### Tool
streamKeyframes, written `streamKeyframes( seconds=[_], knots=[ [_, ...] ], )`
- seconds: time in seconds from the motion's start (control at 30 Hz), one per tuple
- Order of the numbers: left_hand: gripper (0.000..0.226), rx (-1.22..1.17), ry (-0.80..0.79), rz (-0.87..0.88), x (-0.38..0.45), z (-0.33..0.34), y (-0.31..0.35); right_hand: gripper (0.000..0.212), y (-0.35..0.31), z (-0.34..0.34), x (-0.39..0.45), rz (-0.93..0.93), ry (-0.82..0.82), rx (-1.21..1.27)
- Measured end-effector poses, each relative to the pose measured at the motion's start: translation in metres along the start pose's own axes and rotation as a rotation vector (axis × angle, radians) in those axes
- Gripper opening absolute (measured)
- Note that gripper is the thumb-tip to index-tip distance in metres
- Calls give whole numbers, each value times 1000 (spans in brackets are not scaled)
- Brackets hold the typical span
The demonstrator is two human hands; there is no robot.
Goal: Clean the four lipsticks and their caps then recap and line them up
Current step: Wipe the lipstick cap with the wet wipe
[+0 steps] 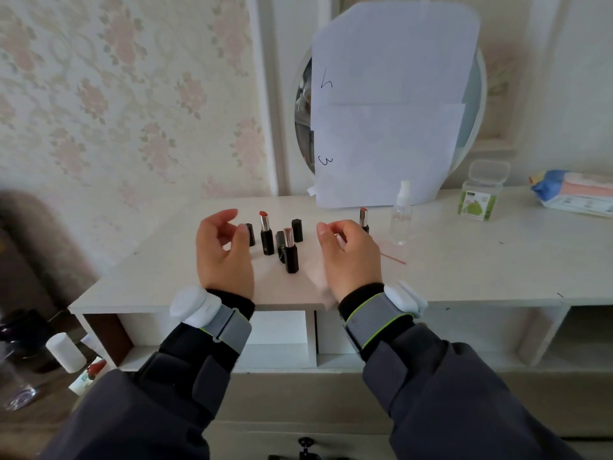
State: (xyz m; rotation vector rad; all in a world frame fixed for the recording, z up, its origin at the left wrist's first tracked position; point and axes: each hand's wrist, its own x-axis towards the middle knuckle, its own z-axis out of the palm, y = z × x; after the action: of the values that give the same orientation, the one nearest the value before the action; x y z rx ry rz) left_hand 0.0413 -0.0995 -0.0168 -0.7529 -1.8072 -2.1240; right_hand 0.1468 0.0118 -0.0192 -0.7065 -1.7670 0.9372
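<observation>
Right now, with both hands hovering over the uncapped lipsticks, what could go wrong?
1. The front lipstick stands upright and uncapped between the left hand and right hand; a careless reach could topple it and smear its tip.
2. The loose caps stand close among the tubes, so one might get knocked over or mismatched.
3. The spray bottle stands close behind the right hand and could be bumped.

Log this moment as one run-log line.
stage: before cleaning | left hand: empty, above table | right hand: empty | lipsticks: three visible, upright, uncapped | caps: standing loose | spray bottle: untouched
</observation>
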Motion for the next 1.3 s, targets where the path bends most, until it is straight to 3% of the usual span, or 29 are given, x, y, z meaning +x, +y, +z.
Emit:
streamKeyframes(
  seconds=[0.13, 0.4, 0.7, 0.87, 0.97, 1.03, 1.17, 1.3],
  knots=[
    [40, 174, -4, -132, 18, -5, -7, 26, -1, 1, -1, 24, 5, 8],
    [57, 511, -261, -288, 40, -6, -18, 31, -2, 0, -1, 54, -25, -3],
    [23, 612, -324, -232, 46, -4, -15, 27, 1, -1, -1, 29, -37, 8],
    [10, 506, -308, -170, 41, -7, -11, 36, 0, 0, -1, -4, -43, -64],
    [18, 368, -295, -160, 37, -9, -7, 50, -2, -2, -1, -9, -42, -111],
    [12, 217, -244, -178, 33, -10, -4, 49, -4, -3, -2, 6, -43, -100],
    [26, -22, -213, -163, 23, -13, 6, 42, -6, -3, -3, 22, -34, -69],
    [22, -63, -230, -86, 9, -14, 14, 39, -9, -6, -6, 38, 26, -12]
  ],
)
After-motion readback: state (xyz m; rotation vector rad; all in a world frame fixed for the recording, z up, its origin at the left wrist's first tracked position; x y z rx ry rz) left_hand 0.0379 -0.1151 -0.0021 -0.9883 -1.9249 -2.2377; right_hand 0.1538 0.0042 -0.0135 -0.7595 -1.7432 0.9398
